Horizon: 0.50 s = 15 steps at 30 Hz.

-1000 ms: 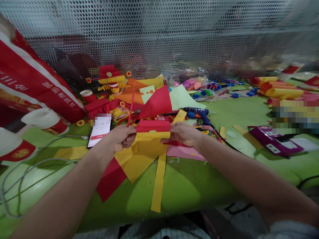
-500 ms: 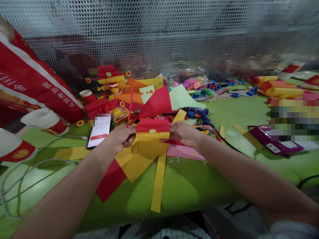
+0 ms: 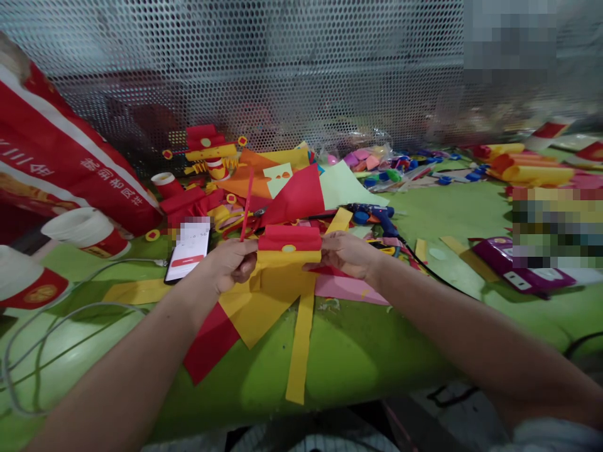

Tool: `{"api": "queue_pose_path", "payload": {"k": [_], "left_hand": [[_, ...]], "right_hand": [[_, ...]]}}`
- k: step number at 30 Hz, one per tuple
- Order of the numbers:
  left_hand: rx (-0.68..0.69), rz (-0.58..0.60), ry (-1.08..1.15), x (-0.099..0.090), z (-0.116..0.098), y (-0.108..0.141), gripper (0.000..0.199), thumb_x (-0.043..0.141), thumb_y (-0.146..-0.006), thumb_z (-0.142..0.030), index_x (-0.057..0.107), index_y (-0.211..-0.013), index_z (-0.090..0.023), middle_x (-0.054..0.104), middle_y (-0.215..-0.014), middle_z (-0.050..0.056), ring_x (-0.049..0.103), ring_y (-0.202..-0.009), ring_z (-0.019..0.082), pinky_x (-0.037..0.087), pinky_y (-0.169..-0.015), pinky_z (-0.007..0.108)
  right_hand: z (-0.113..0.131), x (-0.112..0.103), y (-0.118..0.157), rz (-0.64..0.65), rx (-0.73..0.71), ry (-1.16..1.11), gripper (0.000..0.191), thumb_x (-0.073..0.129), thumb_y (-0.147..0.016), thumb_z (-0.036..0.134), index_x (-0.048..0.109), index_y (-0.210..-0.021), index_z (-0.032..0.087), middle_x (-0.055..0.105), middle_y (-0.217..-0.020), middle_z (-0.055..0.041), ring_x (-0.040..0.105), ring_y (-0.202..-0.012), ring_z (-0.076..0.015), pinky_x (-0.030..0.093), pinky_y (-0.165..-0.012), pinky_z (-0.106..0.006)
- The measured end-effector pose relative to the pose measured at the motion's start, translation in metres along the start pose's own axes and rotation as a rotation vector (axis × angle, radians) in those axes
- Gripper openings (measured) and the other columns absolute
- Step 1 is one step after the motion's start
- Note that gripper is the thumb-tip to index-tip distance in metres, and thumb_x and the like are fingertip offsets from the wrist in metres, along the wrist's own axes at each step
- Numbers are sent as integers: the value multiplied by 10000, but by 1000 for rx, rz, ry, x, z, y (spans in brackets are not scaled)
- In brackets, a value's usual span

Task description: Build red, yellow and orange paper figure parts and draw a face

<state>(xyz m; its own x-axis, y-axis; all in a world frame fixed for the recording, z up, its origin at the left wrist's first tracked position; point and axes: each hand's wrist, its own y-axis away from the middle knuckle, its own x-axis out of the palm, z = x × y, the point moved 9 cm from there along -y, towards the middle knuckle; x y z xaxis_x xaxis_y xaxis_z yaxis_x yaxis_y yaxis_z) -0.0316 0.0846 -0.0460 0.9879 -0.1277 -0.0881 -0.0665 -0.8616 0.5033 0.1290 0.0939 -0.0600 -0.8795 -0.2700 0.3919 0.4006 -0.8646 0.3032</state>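
Observation:
Between my two hands is a red-and-yellow paper hat (image 3: 289, 240), a folded piece with a pale yellow disc at its front. My left hand (image 3: 237, 259) pinches its left end, and a thin red strip (image 3: 248, 204) sticks up from behind those fingers. At the right end, my right hand (image 3: 346, 252) closes its fingertips on the paper. Below the hat lie yellow paper (image 3: 264, 301), a long yellow strip (image 3: 301, 351) and a red sheet (image 3: 210, 344). A similar finished paper figure (image 3: 210, 150) with a red-and-yellow hat stands at the back left.
A phone (image 3: 189, 250) lies left of my hands, near paper cups (image 3: 85, 232) and a red bag (image 3: 89, 157). A blue glue gun (image 3: 377, 216) rests behind my right hand. A purple box (image 3: 518, 263) sits at right. A perforated metal screen (image 3: 301, 75) stands behind.
Almost nothing differs. My hands hold the paper hat in the same place, and the view has shifted very slightly.

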Motion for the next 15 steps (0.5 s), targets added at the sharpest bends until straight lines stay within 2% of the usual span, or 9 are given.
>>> {"api": "queue_pose_path", "payload": {"k": [5,9,12,15], "left_hand": [[11,105,74,7,0,0,273,516,-607,-261,381,-383,-182,298,-247,-40,164,-245,27,116,-302,158],[53,179,97,13,-6,2,247,494,-631,-327,427,-438,-189,293,-240,-42,141,-244,35,91,-308,168],[107,130,77,10,-10,2,251,512,-662,-358,469,-486,-183,294,-254,-55,142,-246,32,79,-312,169],[239,-29,75,-1,-20,2,261,563,-660,-334,438,-491,-180,317,-303,-69,172,-262,22,69,-316,169]], "right_hand": [[-3,0,1,1,44,-5,168,641,-739,246,681,-852,127,707,-716,-100,671,-771,-220,563,-764,-403],[-3,-2,2,-18,82,-12,185,587,-790,220,673,-918,118,709,-704,-100,678,-746,-210,566,-758,-382],[-3,-5,2,-39,96,-11,191,551,-815,196,669,-940,116,706,-690,-98,682,-711,-204,572,-733,-365],[-3,-7,2,-49,99,-5,202,518,-834,184,662,-959,117,704,-675,-94,683,-676,-196,574,-709,-355]]}}
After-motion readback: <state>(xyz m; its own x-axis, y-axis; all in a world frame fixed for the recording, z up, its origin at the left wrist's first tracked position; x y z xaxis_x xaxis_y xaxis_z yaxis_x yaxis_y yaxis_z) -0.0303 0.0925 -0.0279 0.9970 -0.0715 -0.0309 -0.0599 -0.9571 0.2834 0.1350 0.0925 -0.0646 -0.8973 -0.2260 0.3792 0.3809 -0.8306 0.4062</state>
